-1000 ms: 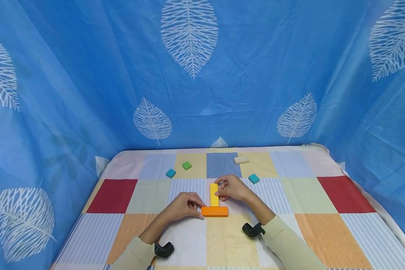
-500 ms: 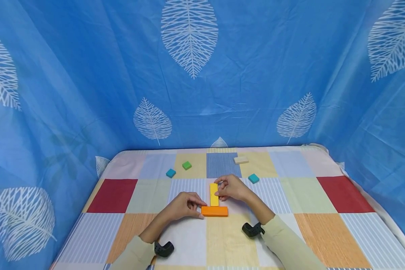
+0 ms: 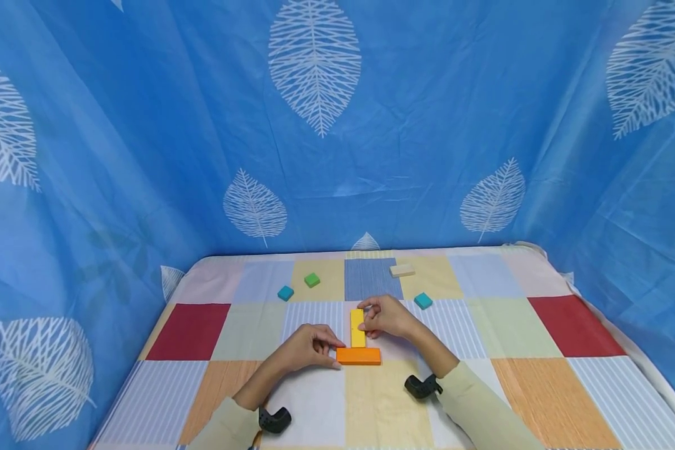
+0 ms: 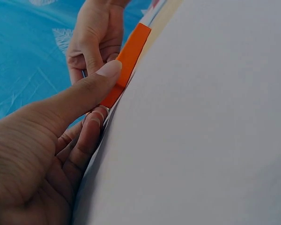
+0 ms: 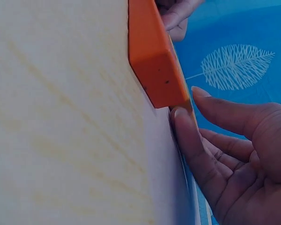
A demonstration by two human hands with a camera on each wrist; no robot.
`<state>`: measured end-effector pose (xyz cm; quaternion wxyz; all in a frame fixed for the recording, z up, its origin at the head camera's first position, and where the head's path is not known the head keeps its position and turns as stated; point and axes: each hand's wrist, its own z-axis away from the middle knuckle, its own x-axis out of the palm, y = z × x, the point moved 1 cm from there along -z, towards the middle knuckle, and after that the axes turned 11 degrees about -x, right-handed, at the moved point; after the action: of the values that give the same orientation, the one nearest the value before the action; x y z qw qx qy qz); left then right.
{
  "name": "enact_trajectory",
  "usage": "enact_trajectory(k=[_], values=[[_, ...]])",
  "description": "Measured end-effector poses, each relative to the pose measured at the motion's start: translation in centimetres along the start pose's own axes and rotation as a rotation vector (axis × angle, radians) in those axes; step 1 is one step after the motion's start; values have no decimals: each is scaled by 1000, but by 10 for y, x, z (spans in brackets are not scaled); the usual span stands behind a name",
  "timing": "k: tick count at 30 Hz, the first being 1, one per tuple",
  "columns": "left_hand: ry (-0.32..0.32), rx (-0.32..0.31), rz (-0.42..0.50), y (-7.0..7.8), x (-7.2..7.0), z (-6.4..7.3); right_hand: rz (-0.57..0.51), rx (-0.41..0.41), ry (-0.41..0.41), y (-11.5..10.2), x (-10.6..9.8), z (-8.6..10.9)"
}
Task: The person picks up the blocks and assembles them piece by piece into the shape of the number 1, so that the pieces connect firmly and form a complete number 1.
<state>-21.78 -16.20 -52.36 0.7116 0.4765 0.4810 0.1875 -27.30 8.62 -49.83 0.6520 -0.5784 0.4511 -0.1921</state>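
Observation:
An orange block (image 3: 358, 356) lies crosswise on the patchwork cloth, its long side facing the person. My left hand (image 3: 306, 347) pinches its left end, and in the left wrist view the thumb (image 4: 108, 70) presses on the orange block (image 4: 132, 51). Behind it, a yellow block (image 3: 357, 328) points away from the person, its near end against the orange one, making an upside-down T. My right hand (image 3: 390, 317) holds the yellow block from the right, thumb at its right side and a finger at its far end. In the right wrist view the orange block mostly hides the yellow one.
Toward the back of the patchwork cloth (image 3: 247, 325) lie a blue block (image 3: 285, 293), a green block (image 3: 312, 280), a cream block (image 3: 402, 270) and a teal block (image 3: 423, 300). A blue curtain (image 3: 405, 125) with white leaves surrounds the back and sides.
The whole head view has slid down by a few pixels as the head camera tilts slightly. Hands and blocks keep their places relative to one another.

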Motion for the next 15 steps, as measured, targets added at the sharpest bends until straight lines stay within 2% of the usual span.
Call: enact_trajectory(k=[4,10,15], values=[[3,15,2,0,-1,-1,37,-6,21,-1,-3,0],[-5,19,50,1,0,0,41,-4,98,-5,-10,2],[0,28,41,0,0,2,118,-67,158,-15,-18,5]])
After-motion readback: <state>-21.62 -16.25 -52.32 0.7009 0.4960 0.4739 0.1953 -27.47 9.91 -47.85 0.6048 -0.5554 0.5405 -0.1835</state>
